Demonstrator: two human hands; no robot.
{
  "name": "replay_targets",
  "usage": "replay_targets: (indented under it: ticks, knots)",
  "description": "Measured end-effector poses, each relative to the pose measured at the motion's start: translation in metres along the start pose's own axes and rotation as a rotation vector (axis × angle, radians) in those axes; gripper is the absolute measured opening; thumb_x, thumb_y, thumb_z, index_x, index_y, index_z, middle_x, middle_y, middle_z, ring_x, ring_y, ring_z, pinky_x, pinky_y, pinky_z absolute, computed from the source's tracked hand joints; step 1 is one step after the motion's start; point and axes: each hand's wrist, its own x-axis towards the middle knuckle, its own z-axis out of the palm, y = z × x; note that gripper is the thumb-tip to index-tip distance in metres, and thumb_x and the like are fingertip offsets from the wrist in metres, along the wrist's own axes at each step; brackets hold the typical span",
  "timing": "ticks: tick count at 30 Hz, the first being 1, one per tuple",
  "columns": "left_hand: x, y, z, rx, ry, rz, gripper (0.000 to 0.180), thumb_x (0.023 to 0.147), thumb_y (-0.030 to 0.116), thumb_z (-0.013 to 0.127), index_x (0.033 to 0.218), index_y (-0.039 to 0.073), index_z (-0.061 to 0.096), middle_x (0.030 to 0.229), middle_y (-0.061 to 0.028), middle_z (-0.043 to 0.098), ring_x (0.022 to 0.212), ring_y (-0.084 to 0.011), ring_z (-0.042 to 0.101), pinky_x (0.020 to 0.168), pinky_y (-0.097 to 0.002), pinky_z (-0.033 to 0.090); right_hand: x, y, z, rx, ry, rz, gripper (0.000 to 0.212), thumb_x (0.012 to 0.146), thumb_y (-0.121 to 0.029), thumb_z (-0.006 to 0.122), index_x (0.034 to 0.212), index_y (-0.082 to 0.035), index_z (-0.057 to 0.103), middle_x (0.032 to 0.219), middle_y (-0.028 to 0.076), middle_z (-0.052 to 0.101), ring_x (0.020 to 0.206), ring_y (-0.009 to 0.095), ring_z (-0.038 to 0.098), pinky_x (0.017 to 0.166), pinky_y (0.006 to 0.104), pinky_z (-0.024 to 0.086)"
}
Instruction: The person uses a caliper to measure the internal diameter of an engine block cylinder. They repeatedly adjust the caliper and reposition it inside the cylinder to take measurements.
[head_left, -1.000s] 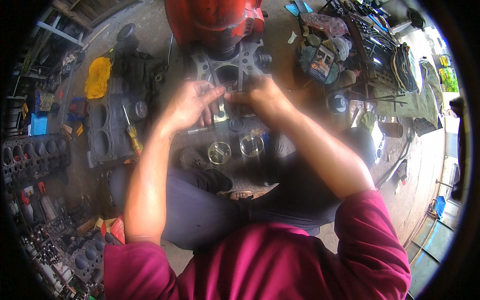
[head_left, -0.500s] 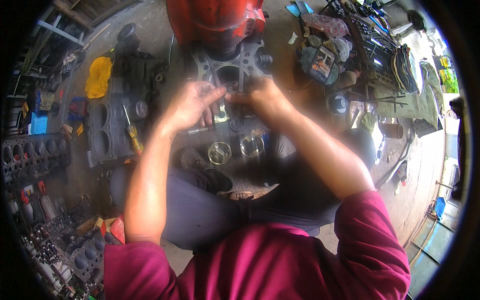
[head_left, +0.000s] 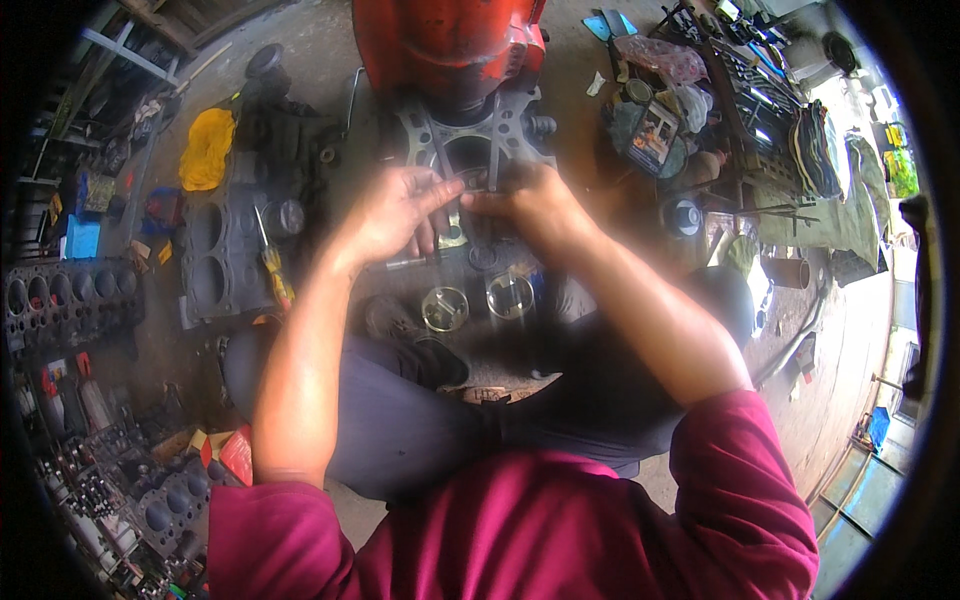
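Note:
My left hand [head_left: 400, 208] and my right hand [head_left: 532, 203] meet in front of a grey metal housing with round holes [head_left: 420, 138]. The thumbs point toward each other, and the fingers of both hands are curled in. A small metal piece [head_left: 474, 182] shows between the thumb tips; its kind is too blurred to make out. The fingers partly hide it, along with the lower part of the housing. Below my hands lie a dark ring [head_left: 483, 257] and two round metal parts that look like pistons [head_left: 445, 309] [head_left: 510, 294], near my shoes.
A large red metal body [head_left: 450, 45] stands beyond the housing. To the left are a yellow cloth [head_left: 207, 150], engine blocks [head_left: 75, 305] and a screwdriver with a yellow handle [head_left: 273, 268]. A rack of tools [head_left: 755, 110] and a plastic bag [head_left: 660, 58] lie at right.
The whole view has shifted slightly, so the surroundings sit a little further right. My hands stay together at the housing, with only a slight change of the fingers.

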Motion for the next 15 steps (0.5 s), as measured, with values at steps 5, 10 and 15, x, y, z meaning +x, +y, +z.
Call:
replay_targets:
  ticks: [5,10,15]
  knots:
    - [0.0016,-0.0004,-0.0006,-0.011,-0.007,-0.004,0.031,0.102,0.035,0.06,0.094,0.006,0.065,0.071,-0.0013,0.064,0.051,-0.007,0.058,0.043,-0.0219,0.044,0.0029,0.0008,0.0001,0.069,-0.016,0.007,0.033,0.083,-0.013,0.081,0.104,0.007,0.064,0.086,0.011,0.069,0.073,0.015,0.065,0.064,0.031,0.052]
    - [0.0007,0.0001,-0.001,-0.001,-0.006,0.004,0.031,0.102,0.035,0.06,0.094,0.006,0.065,0.071,-0.0011,0.063,0.051,-0.0069,0.058,0.043,-0.0217,0.044,0.0027,0.0036,0.0004,0.011,0.005,-0.011,0.031,0.085,-0.022,0.079,0.1,0.003,0.069,0.085,0.009,0.07,0.073,0.015,0.063,0.067,0.0313,0.051]
    - [0.0011,0.0003,-0.0009,-0.011,-0.009,-0.007,0.031,0.102,0.035,0.06,0.094,0.006,0.065,0.072,-0.0016,0.064,0.051,-0.0071,0.058,0.043,-0.022,0.044,0.0034,0.0035,-0.0002,-0.025,-0.002,-0.026,0.032,0.086,-0.023,0.079,0.1,0.004,0.069,0.084,0.009,0.07,0.073,0.015,0.064,0.066,0.0314,0.052]
